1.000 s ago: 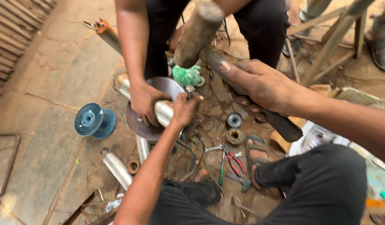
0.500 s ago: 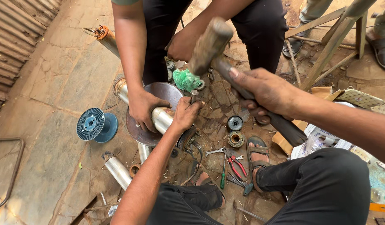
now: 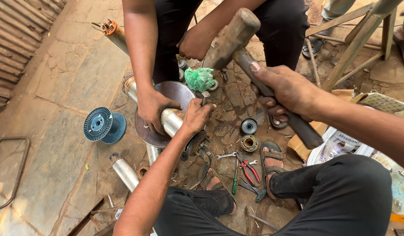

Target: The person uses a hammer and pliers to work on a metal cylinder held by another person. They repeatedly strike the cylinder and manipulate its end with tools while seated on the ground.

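Stone workshop floor [image 3: 49, 87] littered with tools | left hand [image 3: 196, 116] pinching a small punch [image 3: 205, 97] upright against the steel tube [image 3: 169, 118], as half a second ago | right hand [image 3: 289, 94] wrapped tight on the hammer [image 3: 237, 41], lifted higher than before, apparently cocked for a blow | co-worker's hand [image 3: 151, 109] steadying tube

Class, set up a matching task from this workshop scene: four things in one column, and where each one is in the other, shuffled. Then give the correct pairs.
Things
1. hammer
2. blue spool
3. green bag
4. red-handled pliers

Places
A. on the stone floor, left of the steel tube
B. raised in the right hand
C. on the ground between the person's sandalled feet
D. behind the left hand, by the round plate

Pairs: 1-B, 2-A, 3-D, 4-C
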